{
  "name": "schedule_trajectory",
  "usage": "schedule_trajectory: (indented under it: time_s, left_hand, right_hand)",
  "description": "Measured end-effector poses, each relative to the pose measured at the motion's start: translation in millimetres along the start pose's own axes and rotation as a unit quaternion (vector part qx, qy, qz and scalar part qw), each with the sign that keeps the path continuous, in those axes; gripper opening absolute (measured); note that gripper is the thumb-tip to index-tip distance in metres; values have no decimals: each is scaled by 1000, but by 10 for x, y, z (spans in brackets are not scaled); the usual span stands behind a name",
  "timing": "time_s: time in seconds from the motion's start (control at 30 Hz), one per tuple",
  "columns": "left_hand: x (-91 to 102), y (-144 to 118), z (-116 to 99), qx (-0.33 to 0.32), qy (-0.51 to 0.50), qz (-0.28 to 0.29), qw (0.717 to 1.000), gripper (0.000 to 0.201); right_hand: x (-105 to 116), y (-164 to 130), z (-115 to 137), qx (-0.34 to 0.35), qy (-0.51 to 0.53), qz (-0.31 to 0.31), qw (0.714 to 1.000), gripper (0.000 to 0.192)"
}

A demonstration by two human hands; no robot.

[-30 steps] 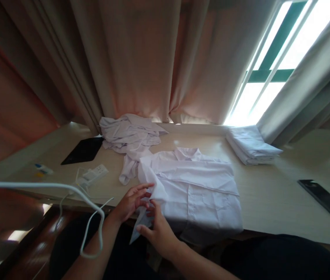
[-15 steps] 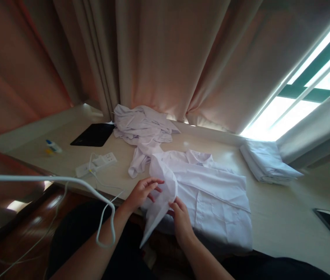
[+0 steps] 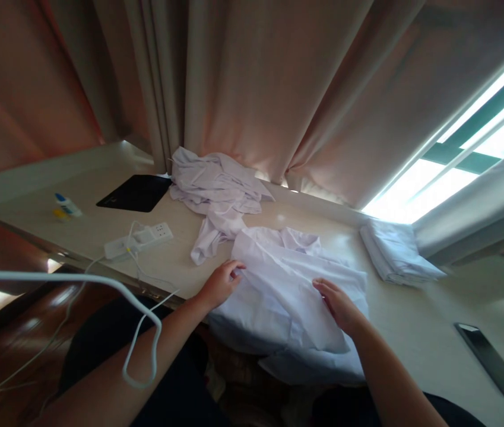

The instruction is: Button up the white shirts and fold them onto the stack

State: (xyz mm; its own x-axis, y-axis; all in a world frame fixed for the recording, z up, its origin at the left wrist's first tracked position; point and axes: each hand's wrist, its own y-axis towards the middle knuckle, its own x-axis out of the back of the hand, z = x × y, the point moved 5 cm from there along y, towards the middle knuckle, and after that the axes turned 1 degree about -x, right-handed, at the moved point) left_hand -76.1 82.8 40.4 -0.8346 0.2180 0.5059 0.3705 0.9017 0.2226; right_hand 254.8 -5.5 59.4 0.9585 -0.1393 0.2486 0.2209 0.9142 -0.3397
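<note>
A white shirt (image 3: 273,296) lies in front of me, partly folded, its collar at the far side and its lower part hanging over the table's near edge. One flap of its cloth slants across the front toward the lower right. At the shirt's left edge is my left hand (image 3: 221,286), fingers loosely curved and apart from the thumb, fingertips against the cloth. My right hand (image 3: 338,305) rests on the flap with its fingers stretched out. Its thumb is hard to make out.
Crumpled white clothes (image 3: 216,181) lie behind the shirt. To the right are folded white cloth (image 3: 396,252) and a phone (image 3: 494,362). On the left are a power strip (image 3: 138,240), a black mat (image 3: 136,193) and a glue bottle (image 3: 68,204). A white cable (image 3: 113,281) crosses the left foreground.
The shirt's flap, lifted between both hands before, now lies across the shirt to the right. My right hand has moved right with it; my left hand has shifted slightly and stays at the left edge.
</note>
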Motion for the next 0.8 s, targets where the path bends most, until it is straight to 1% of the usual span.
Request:
schedule_trajectory:
  time_s: [0.07, 0.13, 0.2, 0.27, 0.37, 0.43, 0.47, 0.57, 0.63, 0.7, 0.8]
  left_hand:
    - [59, 167, -40, -26, 26, -17, 999, 21]
    - [122, 323, -68, -46, 55, -46, 996, 18]
    - [155, 448, -93, -61, 79, -73, 992, 19]
    - [150, 547, -122, -76, 95, -87, 989, 25]
    - [112, 692, -145, -94, 109, -81, 986, 33]
    - [100, 797, -117, -100, 114, -71, 986, 35]
    - [101, 848, -88, -102, 116, -65, 986, 36]
    - [103, 962, 41, -102, 113, -45, 987, 35]
    - [89, 991, 126, -100, 107, -27, 989, 31]
    - [75, 983, 180, -101, 104, -17, 989, 29]
    - [72, 946, 226, -106, 114, -26, 988, 32]
  right_hand:
    - [138, 69, -70, 19, -121, 19, 992, 36]
    - [217, 86, -195, 42, -220, 21, 974, 42]
    - [269, 48, -332, 86, -283, -13, 955, 50]
    - [318, -43, -469, 128, -324, -66, 935, 54]
    - [422, -234, -655, 156, -380, -139, 901, 49]
    - [504, -356, -759, 155, -404, -164, 887, 42]
    - [538, -407, -802, 153, -409, -170, 884, 39]
    - [589, -500, -877, 154, -407, -174, 883, 30]
    - [598, -512, -874, 156, -389, -183, 889, 26]
    - [620, -495, -836, 148, -339, -196, 908, 28]
    - [732, -457, -724, 127, -225, -216, 942, 35]
